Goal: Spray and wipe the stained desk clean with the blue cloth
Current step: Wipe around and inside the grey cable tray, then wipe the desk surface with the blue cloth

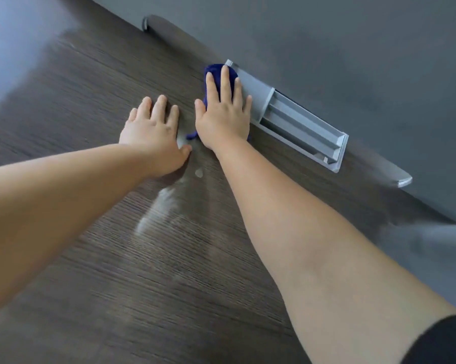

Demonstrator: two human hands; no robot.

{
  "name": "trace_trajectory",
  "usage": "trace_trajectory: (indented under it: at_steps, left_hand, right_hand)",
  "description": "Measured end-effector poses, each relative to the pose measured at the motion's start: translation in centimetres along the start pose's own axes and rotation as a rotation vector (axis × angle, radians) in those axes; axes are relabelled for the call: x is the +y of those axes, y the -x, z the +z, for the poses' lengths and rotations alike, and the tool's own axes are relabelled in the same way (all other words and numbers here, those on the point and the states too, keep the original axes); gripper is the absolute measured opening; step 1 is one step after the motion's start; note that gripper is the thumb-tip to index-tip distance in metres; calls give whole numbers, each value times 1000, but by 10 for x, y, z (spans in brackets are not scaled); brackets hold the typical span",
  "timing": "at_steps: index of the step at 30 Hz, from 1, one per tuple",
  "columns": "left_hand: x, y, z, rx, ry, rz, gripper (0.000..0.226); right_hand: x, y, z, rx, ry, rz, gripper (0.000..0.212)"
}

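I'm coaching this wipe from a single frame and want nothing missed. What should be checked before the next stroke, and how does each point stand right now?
1. Hold on the blue cloth: ok, the right hand presses it flat with straight fingers.
2. Bracing: ok, the left hand rests flat on the desk beside the cloth.
3. Stains gone: not ok, a white smear and a small spot show between the forearms.
4. Cloth clear of the grey cable slot: ok, it lies beside the slot's closed end.
5. Reach to the spray bottle: cannot tell, none in view.
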State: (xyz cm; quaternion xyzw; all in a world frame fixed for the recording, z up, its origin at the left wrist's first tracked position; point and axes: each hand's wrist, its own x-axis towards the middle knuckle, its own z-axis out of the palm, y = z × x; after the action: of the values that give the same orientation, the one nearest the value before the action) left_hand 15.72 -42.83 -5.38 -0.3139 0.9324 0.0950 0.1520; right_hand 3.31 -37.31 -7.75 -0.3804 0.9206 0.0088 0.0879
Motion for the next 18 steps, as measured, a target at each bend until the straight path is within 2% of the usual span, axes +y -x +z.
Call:
trace_trajectory:
  at_steps: [5,10,15,18]
  left_hand:
    - [-3,-2,-4,-45,-47,13,82]
    - [-6,1,0,-13,-38,28,81]
    - [-7,-4,-3,-78,-66,42,83]
    - [-13,-3,-2,-82,-2,56,81]
  right_hand:
    - [-8,-18,-8,-44,-27,92,60]
    - [-10,31,6,17,45,-45,60]
    - [-10,-8,-4,-27,9,52,60]
    - [-14,-3,-1,-23,49,42,59]
